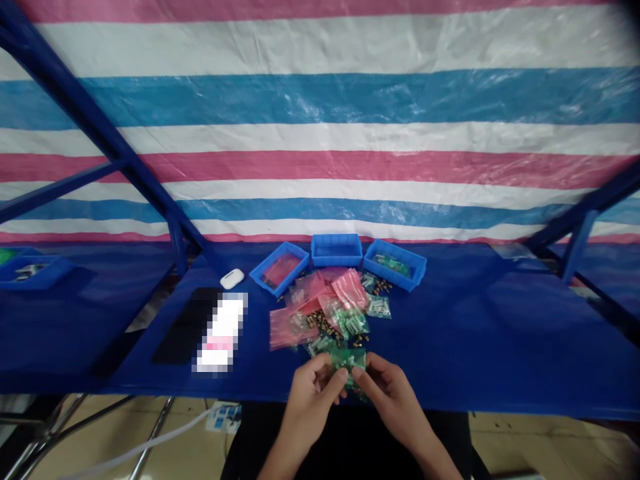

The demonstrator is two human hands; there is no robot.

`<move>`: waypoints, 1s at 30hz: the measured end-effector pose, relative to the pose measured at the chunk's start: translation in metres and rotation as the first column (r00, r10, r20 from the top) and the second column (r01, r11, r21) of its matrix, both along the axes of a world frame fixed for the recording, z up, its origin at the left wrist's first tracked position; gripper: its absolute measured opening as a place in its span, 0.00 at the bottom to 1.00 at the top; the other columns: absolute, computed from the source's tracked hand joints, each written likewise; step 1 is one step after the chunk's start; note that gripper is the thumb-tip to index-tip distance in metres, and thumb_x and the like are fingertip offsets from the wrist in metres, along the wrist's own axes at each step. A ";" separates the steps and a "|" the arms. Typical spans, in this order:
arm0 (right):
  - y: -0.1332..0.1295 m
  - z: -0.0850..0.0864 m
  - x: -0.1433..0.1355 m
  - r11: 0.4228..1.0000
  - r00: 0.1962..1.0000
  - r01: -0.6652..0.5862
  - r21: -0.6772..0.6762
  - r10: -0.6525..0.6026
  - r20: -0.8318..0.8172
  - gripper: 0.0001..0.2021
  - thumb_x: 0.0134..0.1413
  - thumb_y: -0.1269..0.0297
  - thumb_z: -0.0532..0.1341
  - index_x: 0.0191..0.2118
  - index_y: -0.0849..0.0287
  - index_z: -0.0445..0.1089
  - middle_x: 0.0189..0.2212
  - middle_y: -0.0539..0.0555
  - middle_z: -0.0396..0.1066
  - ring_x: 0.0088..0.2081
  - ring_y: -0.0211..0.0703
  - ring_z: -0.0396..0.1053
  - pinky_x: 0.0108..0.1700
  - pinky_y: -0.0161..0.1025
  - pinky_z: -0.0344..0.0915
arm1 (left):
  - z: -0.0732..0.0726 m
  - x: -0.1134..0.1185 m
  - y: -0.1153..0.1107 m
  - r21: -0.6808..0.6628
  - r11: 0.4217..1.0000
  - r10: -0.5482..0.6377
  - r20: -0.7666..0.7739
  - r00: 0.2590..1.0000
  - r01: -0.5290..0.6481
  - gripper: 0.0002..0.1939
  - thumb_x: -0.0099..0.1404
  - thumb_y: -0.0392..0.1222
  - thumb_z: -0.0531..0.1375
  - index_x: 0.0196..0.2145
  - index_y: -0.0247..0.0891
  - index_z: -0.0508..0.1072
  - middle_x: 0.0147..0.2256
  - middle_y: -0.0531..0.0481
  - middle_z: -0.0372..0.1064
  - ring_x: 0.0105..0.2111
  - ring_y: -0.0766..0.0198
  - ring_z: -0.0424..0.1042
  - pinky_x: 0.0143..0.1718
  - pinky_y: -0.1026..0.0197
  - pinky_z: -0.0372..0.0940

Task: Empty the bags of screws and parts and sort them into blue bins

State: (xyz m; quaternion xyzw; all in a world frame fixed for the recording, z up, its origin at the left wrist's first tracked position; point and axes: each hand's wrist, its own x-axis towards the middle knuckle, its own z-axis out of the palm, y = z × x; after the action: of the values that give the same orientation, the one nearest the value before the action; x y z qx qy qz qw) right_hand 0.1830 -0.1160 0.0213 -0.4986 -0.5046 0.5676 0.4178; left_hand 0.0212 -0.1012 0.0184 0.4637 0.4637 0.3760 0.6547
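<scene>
Workshop, likely: blue trays (pixel 337 261) are standing mid-frame, bagged small parts (pixel 353 324) lying just below, striped sheeting (pixel 350 100) hanging across top.

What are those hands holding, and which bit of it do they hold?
A small green plastic bag: the left hand holds its left side, and the right hand its right side.

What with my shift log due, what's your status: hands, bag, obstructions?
Left grip and right grip both on green bag. Bag by near edge of table. Pink bags and loose brass-coloured parts heaped just beyond, apparently not blocking.
</scene>
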 end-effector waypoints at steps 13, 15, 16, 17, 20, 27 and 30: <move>-0.001 0.010 -0.001 0.998 0.982 -0.035 0.044 0.026 0.188 0.17 0.64 0.54 0.53 0.27 0.59 0.61 0.22 0.47 0.59 0.26 0.35 0.57 0.28 0.33 0.53 | 0.010 -0.004 0.002 0.056 0.998 -0.024 0.005 1.000 0.023 0.13 0.65 0.47 0.59 0.35 0.33 0.72 0.28 0.50 0.69 0.27 0.67 0.66 0.29 0.66 0.62; -0.002 0.009 -0.001 0.997 0.987 -0.057 0.049 0.049 0.156 0.15 0.64 0.54 0.54 0.31 0.59 0.64 0.24 0.48 0.62 0.28 0.36 0.60 0.30 0.33 0.55 | 0.012 -0.005 0.004 0.056 0.998 -0.037 0.013 0.999 0.036 0.12 0.65 0.46 0.59 0.37 0.32 0.73 0.29 0.49 0.70 0.29 0.66 0.67 0.31 0.66 0.63; -0.002 0.009 -0.001 0.996 0.988 -0.065 0.052 0.057 0.146 0.14 0.64 0.54 0.55 0.33 0.59 0.66 0.25 0.48 0.63 0.28 0.36 0.60 0.31 0.33 0.55 | 0.013 -0.006 0.005 0.060 0.997 -0.046 0.011 0.999 0.046 0.12 0.66 0.46 0.59 0.38 0.32 0.73 0.30 0.48 0.70 0.31 0.65 0.69 0.34 0.65 0.64; -0.002 0.009 0.000 0.996 0.988 -0.070 0.056 0.061 0.140 0.13 0.63 0.55 0.55 0.34 0.59 0.66 0.26 0.48 0.63 0.29 0.37 0.61 0.31 0.33 0.56 | 0.013 -0.007 0.005 0.069 0.996 -0.052 0.005 0.999 0.051 0.12 0.66 0.46 0.59 0.39 0.32 0.73 0.31 0.47 0.71 0.33 0.63 0.70 0.36 0.64 0.65; -0.002 0.010 0.000 0.995 0.988 -0.075 0.070 0.065 0.137 0.11 0.63 0.56 0.56 0.35 0.58 0.67 0.27 0.48 0.64 0.30 0.37 0.62 0.32 0.34 0.58 | 0.011 -0.008 0.005 0.128 0.991 -0.035 -0.043 0.998 0.040 0.11 0.66 0.44 0.59 0.40 0.34 0.74 0.34 0.47 0.72 0.37 0.61 0.70 0.42 0.61 0.65; 0.000 0.011 0.008 0.928 0.987 -0.028 0.372 -0.034 0.160 0.05 0.60 0.70 0.59 0.39 0.54 0.70 0.41 0.53 0.69 0.43 0.43 0.67 0.45 0.39 0.63 | 0.010 -0.012 0.004 0.367 0.926 -0.013 -0.198 0.980 0.086 0.09 0.63 0.37 0.62 0.42 0.39 0.74 0.45 0.45 0.70 0.42 0.59 0.70 0.40 0.62 0.65; 0.001 0.006 0.012 0.854 0.983 -0.028 0.520 -0.072 0.171 0.10 0.59 0.75 0.58 0.38 0.52 0.72 0.46 0.53 0.69 0.52 0.47 0.64 0.55 0.46 0.59 | 0.011 -0.016 0.004 0.477 0.876 0.042 -0.233 0.972 0.077 0.12 0.60 0.36 0.64 0.43 0.42 0.75 0.52 0.44 0.65 0.44 0.59 0.69 0.39 0.62 0.65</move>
State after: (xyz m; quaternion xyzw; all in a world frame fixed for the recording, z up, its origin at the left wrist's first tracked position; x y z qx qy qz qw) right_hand 0.1947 -0.1152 0.0274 -0.4234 -0.6696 0.3569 0.4950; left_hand 0.0052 -0.0976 0.0290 0.6576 0.4255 0.4160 0.4620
